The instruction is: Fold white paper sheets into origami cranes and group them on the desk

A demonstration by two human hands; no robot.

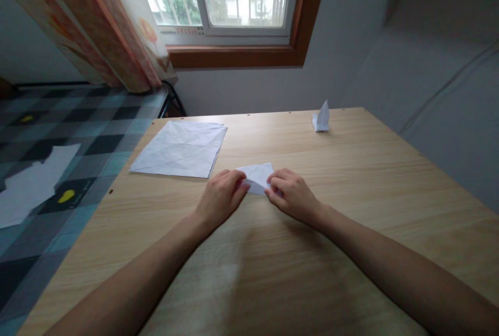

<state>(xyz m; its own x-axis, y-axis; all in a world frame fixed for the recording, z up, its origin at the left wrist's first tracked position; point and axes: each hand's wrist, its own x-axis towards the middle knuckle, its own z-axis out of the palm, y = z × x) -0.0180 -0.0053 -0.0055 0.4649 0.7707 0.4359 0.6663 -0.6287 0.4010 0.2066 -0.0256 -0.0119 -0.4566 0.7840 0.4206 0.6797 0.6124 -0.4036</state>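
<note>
**Folded white paper pinched in both hands**

The small paper lies flat at the middle of the bench, just ahead of me. My left hand and right hand each grip its near edge, fingertips pinched shut on it. I judge it light, thin, easily creased and apt to slide on smooth wood; the corners should hold best. Creased sheets lie to the left, and 1 paper figure stands far right.
</note>
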